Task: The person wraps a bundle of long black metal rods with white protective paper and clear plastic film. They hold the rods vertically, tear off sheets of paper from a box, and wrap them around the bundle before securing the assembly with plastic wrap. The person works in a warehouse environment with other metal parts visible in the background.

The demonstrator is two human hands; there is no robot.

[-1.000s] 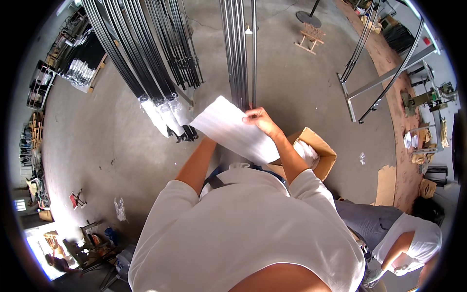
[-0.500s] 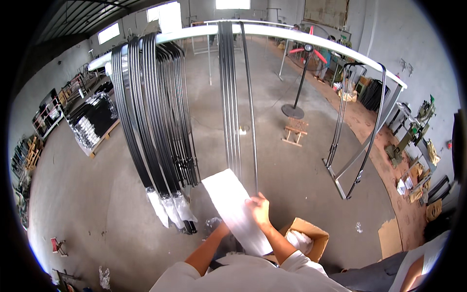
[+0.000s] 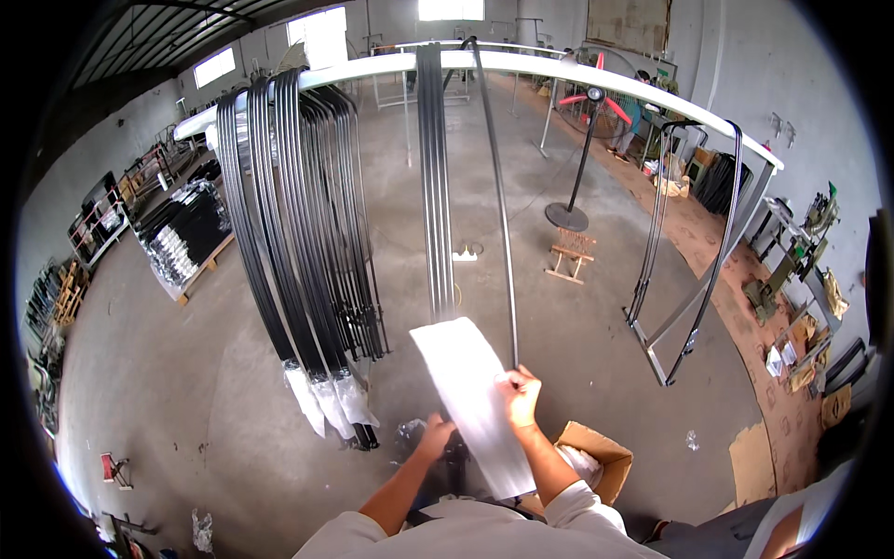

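A long white sheet (image 3: 470,396), smooth and thin, slants across the space in front of my body. My right hand (image 3: 521,399) is closed on its right edge. A single black tube (image 3: 500,200) runs from the rail down to that hand; whether the fingers also grip it cannot be made out. At the sheet's left side is my left hand (image 3: 435,438), fingers curled, close to dark shapes partly covered by the sheet; what it holds is hidden. Behind the sheet hangs a bundle of black tubes (image 3: 434,177), its lower ends covered.
A white rail (image 3: 521,63) spans the front, with more black tubes (image 3: 279,224) at left, ends wrapped in clear plastic. An open cardboard box (image 3: 610,456) stands by my right arm. Beyond are a fan (image 3: 596,95) and small wooden stool (image 3: 570,256). Another person's leg (image 3: 717,531) shows at lower right.
The white sheet and my right hand have moved a little to the right. The single tube's lower end has swung right too. My left hand has come up and shows more beside the sheet.
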